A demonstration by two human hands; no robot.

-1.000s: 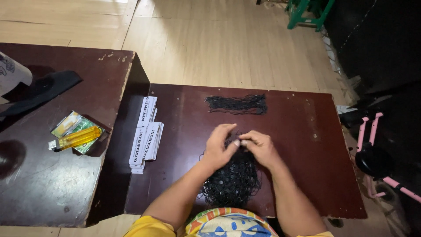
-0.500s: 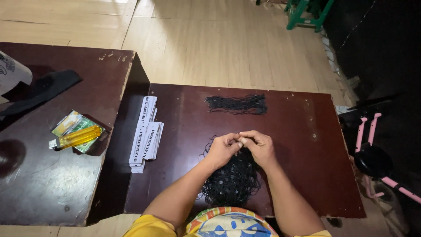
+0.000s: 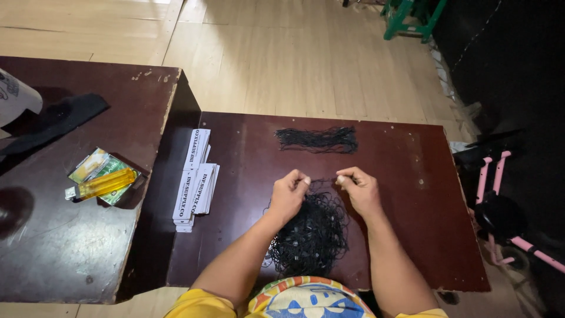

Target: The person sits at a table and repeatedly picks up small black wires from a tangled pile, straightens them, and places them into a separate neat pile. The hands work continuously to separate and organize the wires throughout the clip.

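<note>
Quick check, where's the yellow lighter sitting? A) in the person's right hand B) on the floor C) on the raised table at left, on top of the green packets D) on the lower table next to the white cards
C: the yellow lighter lies across the green packets on the raised table at left, apart from the stack of white cards and from both hands.

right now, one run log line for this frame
left hand: pinching black cord | right hand: pinching same cord | below: tangled cord pile | beyond: laid-out bundle | left: white tags

Dark table (image 3: 412, 235): black cords (image 3: 315, 235), paper strips (image 3: 196, 176)
</note>
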